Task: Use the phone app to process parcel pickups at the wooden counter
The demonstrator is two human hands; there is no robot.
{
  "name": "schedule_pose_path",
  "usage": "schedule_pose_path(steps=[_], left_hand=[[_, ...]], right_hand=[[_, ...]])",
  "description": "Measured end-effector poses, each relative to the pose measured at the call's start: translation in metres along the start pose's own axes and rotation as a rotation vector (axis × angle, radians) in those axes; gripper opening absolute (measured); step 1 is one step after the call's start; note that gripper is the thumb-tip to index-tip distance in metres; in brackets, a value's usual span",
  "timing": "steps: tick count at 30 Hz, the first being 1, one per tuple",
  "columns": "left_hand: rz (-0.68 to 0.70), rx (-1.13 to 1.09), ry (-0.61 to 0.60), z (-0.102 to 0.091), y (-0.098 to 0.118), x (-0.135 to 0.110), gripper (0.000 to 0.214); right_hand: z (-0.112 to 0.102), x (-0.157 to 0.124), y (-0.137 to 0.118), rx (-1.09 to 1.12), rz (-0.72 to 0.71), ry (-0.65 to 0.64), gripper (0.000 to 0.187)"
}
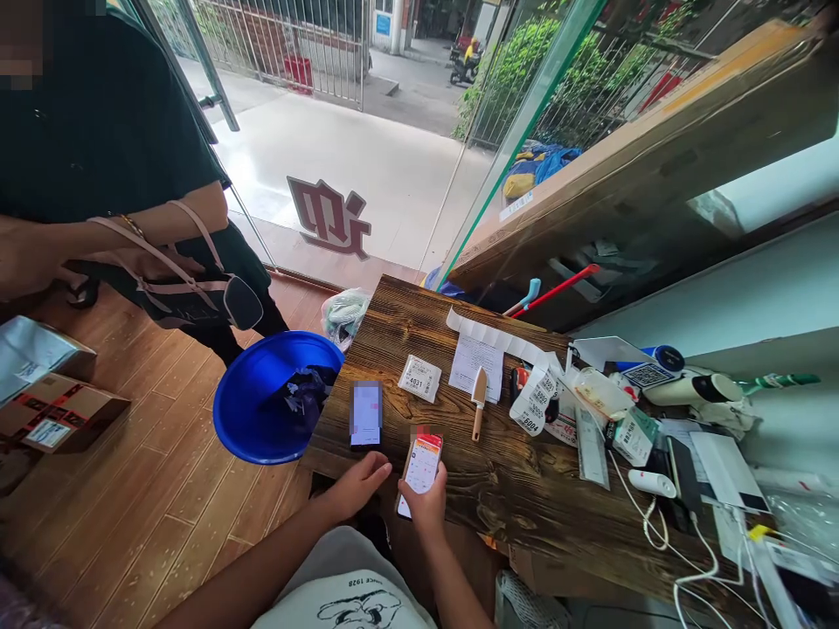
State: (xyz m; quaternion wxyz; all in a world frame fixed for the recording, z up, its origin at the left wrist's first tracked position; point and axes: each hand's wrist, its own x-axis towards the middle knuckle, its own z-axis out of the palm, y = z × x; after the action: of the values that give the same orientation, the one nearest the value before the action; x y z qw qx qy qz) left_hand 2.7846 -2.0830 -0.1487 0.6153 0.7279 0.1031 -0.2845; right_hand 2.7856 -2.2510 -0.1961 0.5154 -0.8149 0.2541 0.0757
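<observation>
"Smartphone [421, 469], lit and face-up: where does the head view put it?"

"In the right hand [427, 507], at the near edge of the wooden desk [384, 328]. Its long axis points forward, leaning slightly right, and the digits close on both long edges."

"And the left hand [359, 487]?"

"Loosely half-curled, apparently holding nothing, left of that phone and apart from it. A second smartphone [369, 425] lies on the desk just beyond, nearer to this hand than to the other."

"Containers?"

"A blue plastic tub [241, 415], left of the desk, holds dark crumpled material [307, 397]. Taped cardboard boxes [98, 408] sit farther left; I can't tell what's inside."
</observation>
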Motion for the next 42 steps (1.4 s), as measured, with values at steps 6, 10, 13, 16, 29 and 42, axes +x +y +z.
schedule_pose_path(steps=[6,10,13,16,29,42], left_hand=[[-0.084,-0.494,-0.402,0.008,0.046,-0.036,0.076],[-0.085,-0.758,-0.439,-0.003,0.062,-0.051,0.103],[-0.050,-0.755,-0.428,-0.007,0.069,-0.058,0.104],[-0.075,-0.786,-0.425,-0.008,0.069,-0.063,0.113],[-0.132,-1.011,-0.296,-0.012,0.068,-0.077,0.124],[-0.114,-1.006,-0.158,-0.014,0.061,-0.078,0.118]], right_hand=[[-0.015,-0.037,-0.050,0.353,-0.017,-0.264,0.074],[-0.032,-0.045,-0.089,0.621,0.126,-0.407,0.064],[-0.039,-0.047,-0.102,0.653,0.106,-0.451,0.061],[-0.043,-0.052,-0.110,0.627,0.072,-0.477,0.059],[-0.037,-0.068,-0.156,0.586,0.059,-0.500,0.056],[-0.027,-0.071,-0.153,0.536,0.036,-0.412,0.044]])
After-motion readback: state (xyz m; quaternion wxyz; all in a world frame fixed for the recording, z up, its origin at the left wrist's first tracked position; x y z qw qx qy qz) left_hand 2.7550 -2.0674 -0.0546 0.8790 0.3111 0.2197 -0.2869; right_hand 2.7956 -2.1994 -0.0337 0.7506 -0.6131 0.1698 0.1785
